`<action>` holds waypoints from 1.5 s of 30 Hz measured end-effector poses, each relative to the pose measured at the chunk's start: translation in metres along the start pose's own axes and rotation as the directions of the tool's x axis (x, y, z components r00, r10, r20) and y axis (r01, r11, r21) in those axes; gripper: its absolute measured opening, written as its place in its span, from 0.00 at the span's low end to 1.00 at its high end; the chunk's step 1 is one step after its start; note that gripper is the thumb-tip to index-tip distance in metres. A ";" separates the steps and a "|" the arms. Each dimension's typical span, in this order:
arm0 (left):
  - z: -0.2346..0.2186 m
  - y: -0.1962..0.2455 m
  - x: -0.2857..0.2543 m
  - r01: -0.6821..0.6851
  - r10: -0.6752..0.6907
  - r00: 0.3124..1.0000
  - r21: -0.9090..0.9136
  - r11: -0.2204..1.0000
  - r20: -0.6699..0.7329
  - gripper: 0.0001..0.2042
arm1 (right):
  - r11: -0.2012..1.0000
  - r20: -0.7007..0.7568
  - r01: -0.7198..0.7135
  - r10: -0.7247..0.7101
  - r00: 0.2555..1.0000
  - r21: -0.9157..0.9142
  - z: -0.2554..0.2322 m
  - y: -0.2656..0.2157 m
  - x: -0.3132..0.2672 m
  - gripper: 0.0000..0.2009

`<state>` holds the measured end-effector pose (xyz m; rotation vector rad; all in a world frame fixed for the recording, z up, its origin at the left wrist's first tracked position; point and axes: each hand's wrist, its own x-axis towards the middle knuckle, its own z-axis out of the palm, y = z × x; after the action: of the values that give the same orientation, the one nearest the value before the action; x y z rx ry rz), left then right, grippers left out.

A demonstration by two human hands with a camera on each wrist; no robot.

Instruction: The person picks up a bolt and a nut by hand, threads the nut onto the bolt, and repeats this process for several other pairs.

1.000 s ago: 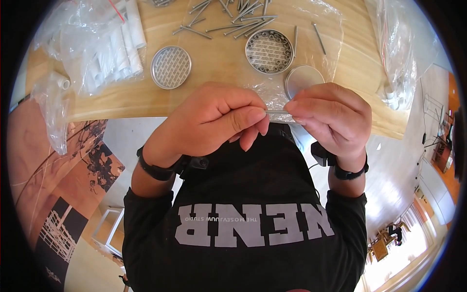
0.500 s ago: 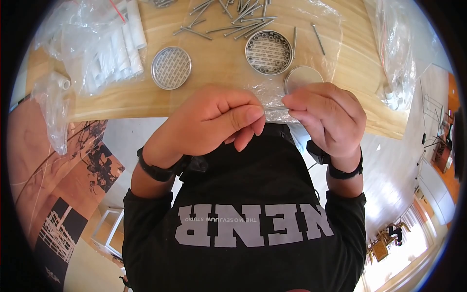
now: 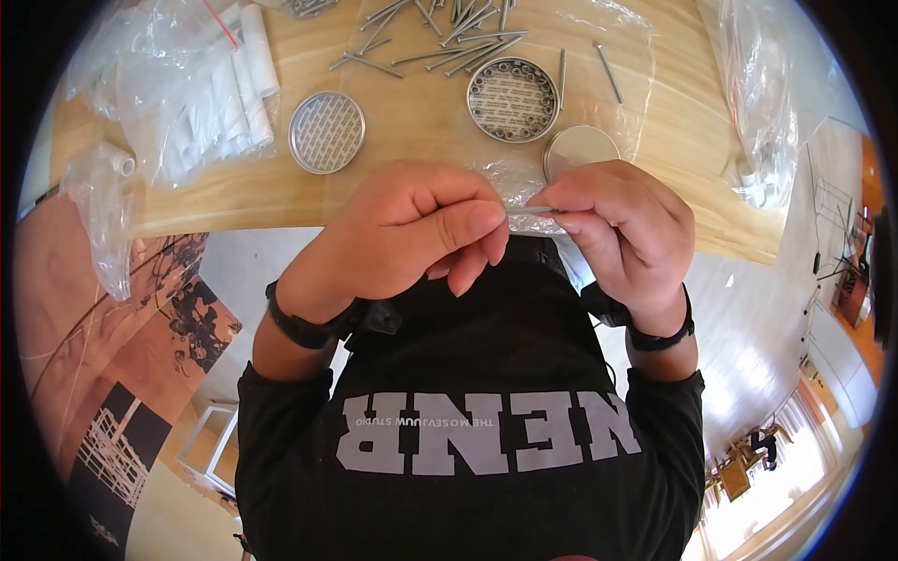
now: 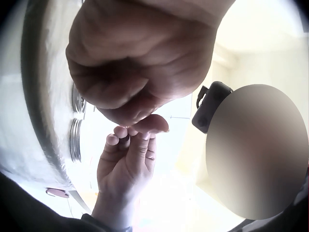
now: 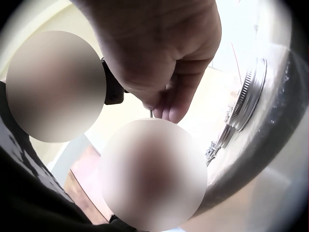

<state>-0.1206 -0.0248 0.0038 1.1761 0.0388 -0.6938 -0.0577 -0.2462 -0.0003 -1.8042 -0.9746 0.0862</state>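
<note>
Over the table's near edge, my left hand (image 3: 412, 234) pinches one end of a thin metal bolt (image 3: 531, 210) between thumb and bent forefinger. My right hand (image 3: 629, 229) meets the bolt's other end with thumb and forefinger. A short stretch of bare shaft shows between the two hands; its ends are hidden by the fingers. In the right wrist view the bolt (image 5: 151, 114) appears as a narrow grey rod below the fingertips. Just beyond the hands stands a round tin (image 3: 470, 114) with small nuts (image 3: 543, 122) around its inside edge.
A closed-looking round tin (image 3: 580, 150) sits behind the right hand, and a shallow lid (image 3: 327, 133) lies left of centre. More bolts (image 3: 458, 47) are heaped at the back. White tubes (image 3: 229, 103) in plastic bags lie left; another clear bag (image 3: 753, 103) lies right.
My right hand has shifted slightly left, towards the left hand, and its thumb and forefinger have moved along the bolt. The left hand has barely moved and keeps its pinch.
</note>
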 end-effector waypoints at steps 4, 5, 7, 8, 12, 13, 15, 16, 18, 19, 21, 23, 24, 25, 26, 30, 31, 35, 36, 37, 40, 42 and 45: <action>-0.003 -0.001 0.001 0.039 -0.033 0.998 -0.113 0.993 0.054 0.15 | 0.990 -0.038 0.129 -0.131 0.991 -0.053 -0.003 0.003 0.005 0.09; -0.003 -0.001 0.001 0.053 -0.045 0.997 -0.135 0.989 0.057 0.15 | 0.990 -0.038 0.130 -0.132 0.991 -0.053 -0.003 0.004 0.006 0.09; -0.003 -0.001 0.001 0.065 -0.057 0.997 -0.157 0.985 0.060 0.15 | 0.989 -0.045 0.139 -0.141 0.989 -0.042 -0.003 0.005 0.007 0.09; -0.002 -0.002 0.001 0.029 -0.027 0.999 -0.078 0.997 0.029 0.15 | 0.989 -0.045 0.140 -0.142 0.989 -0.042 -0.002 0.006 0.007 0.09; 0.000 0.000 0.000 -0.033 0.040 0.998 0.127 0.991 -0.051 0.14 | 0.998 -0.060 0.057 -0.057 0.997 0.014 0.003 0.006 0.004 0.09; 0.001 0.000 0.000 -0.032 0.039 0.998 0.126 0.991 -0.052 0.14 | 1.000 -0.061 0.010 -0.009 0.998 0.030 0.004 0.005 0.002 0.09; 0.003 0.001 0.002 -0.084 0.107 0.992 0.277 0.957 -0.068 0.14 | 1.000 -0.069 -0.017 0.018 0.997 0.022 0.007 0.005 0.000 0.09; 0.003 0.001 0.002 -0.084 0.106 0.992 0.277 0.957 -0.067 0.14 | 0.999 -0.077 -0.041 0.043 0.996 0.016 0.008 0.005 0.000 0.09; 0.004 0.000 0.002 -0.084 0.114 0.989 0.284 0.955 -0.090 0.13 | 0.999 -0.075 -0.036 0.038 0.996 0.022 0.008 0.004 -0.001 0.09; 0.003 0.000 0.002 -0.083 0.113 0.989 0.283 0.955 -0.090 0.13 | 0.999 -0.074 -0.032 0.034 0.997 0.026 0.007 0.004 -0.002 0.09; 0.001 0.000 0.001 -0.082 0.097 0.994 0.236 0.968 -0.052 0.13 | 1.000 -0.047 -0.012 0.011 0.999 -0.012 0.002 0.002 -0.001 0.09; -0.001 0.000 0.001 -0.039 0.048 0.998 0.165 0.985 -0.048 0.13 | 0.999 -0.020 0.012 -0.013 1.000 -0.048 0.000 0.001 0.001 0.09; -0.001 0.001 0.001 0.005 -0.001 0.999 0.094 0.996 -0.039 0.13 | 0.998 -0.026 0.040 -0.041 0.999 -0.044 0.000 0.002 0.001 0.09; -0.001 0.001 0.001 0.004 -0.001 0.999 0.095 0.995 -0.038 0.13 | 0.997 -0.033 0.069 -0.070 0.997 -0.041 0.000 0.003 0.002 0.09; 0.001 0.001 0.000 0.037 -0.036 0.999 0.014 0.999 -0.040 0.14 | 0.997 -0.033 0.069 -0.070 0.997 -0.042 -0.001 0.003 0.002 0.09; 0.001 0.001 -0.001 0.079 -0.080 0.997 -0.091 0.993 -0.012 0.14 | 0.995 -0.026 0.060 -0.058 0.998 0.077 0.000 0.004 0.003 0.08; 0.001 0.002 -0.001 0.079 -0.081 0.997 -0.091 0.993 -0.012 0.14 | 0.990 -0.041 0.044 -0.039 0.998 0.133 0.001 0.005 0.002 0.08; 0.000 0.002 -0.001 0.014 -0.010 0.999 0.100 0.995 -0.039 0.13 | 0.992 0.002 -0.052 0.052 0.999 0.114 -0.002 0.000 -0.002 0.08; 0.000 0.001 0.000 -0.019 0.024 0.999 0.152 0.988 -0.034 0.14 | 0.991 0.000 -0.093 0.094 0.996 0.096 -0.001 -0.002 -0.002 0.08; 0.001 0.001 0.000 -0.019 0.024 0.999 0.153 0.988 -0.033 0.14 | 0.988 -0.002 -0.134 0.135 0.991 0.078 0.000 -0.003 -0.003 0.09; 0.002 -0.001 -0.001 -0.060 0.071 0.996 0.216 0.975 -0.045 0.14 | 0.983 -0.041 -0.144 0.150 0.988 0.114 0.003 -0.003 -0.004 0.09; 0.002 -0.001 -0.001 -0.025 0.030 0.999 0.153 0.988 -0.034 0.14 | 0.963 -0.019 -0.203 0.210 0.978 0.175 0.004 -0.002 -0.006 0.09; 0.003 0.000 0.000 0.014 -0.011 0.999 0.082 0.997 -0.032 0.14 | 0.952 -0.001 -0.226 0.231 0.973 0.206 0.001 -0.001 -0.006 0.09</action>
<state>-0.1220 -0.0268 0.0046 1.2669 0.0441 -0.6938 -0.0633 -0.2491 -0.0023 -1.7152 -0.7075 0.2976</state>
